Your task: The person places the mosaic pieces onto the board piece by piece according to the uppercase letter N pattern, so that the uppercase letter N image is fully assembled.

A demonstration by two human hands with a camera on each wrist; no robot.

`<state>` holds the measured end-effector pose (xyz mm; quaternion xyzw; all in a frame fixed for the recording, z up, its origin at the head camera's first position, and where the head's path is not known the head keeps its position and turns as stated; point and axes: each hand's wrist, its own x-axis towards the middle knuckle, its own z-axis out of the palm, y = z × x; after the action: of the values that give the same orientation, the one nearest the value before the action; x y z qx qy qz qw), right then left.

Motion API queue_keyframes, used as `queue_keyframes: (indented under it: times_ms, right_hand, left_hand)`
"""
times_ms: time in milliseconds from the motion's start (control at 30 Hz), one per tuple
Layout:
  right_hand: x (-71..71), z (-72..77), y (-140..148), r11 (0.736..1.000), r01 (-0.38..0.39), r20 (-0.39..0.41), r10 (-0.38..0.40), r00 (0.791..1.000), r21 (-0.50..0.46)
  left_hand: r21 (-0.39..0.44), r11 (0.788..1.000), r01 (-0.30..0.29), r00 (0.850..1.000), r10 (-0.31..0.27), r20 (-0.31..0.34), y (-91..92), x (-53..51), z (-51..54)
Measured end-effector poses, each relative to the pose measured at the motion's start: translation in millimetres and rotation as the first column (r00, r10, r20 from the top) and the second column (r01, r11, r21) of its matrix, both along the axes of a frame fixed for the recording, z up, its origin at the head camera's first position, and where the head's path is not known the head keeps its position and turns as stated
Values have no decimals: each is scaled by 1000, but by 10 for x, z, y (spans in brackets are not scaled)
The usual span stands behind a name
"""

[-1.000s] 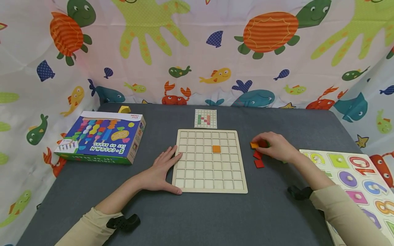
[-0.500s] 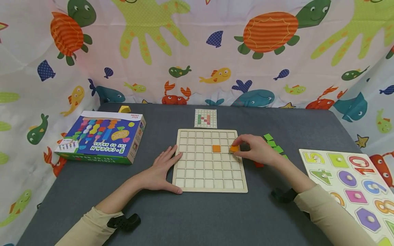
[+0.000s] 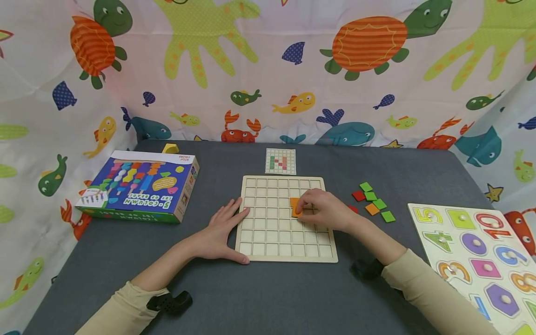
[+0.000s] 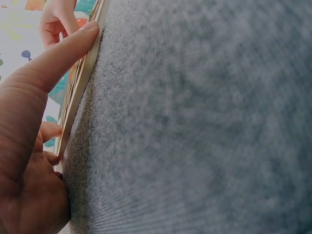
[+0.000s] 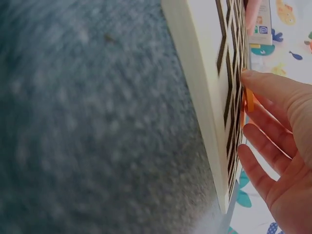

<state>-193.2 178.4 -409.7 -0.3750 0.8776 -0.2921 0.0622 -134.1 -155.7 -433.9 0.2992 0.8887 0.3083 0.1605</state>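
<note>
Board | right grip: pinching orange tile | left grip: fingers spread, touching board

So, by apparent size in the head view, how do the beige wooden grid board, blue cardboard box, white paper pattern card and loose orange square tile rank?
1. Grid board and blue box: too alike to rank.
2. Pattern card.
3. Loose orange tile.

A head-worn camera looked forward and down from above the table, the grid board just below mid-frame. Wrist cameras skimmed the tabletop, low and close: the left caught the board's edge at frame left, the right at frame right. All three views shared the board.
</note>
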Motion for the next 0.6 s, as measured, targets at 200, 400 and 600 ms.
queue_keyframes:
  times_ms: [200, 400, 600]
  right_hand:
    - [14, 1, -23, 1000, -16, -25, 16, 1000, 3]
    - [3, -32, -6, 999, -40, -33, 40, 999, -4]
    - [10, -62, 8, 997, -66, -72, 63, 995, -37]
  left_hand:
    - [1, 1000, 2, 1000, -2, 0, 4, 0, -2]
    - [-2, 1000, 7, 1000, -7, 2, 2, -3, -2]
    - [-2, 1000, 7, 1000, -7, -8, -2, -6, -11]
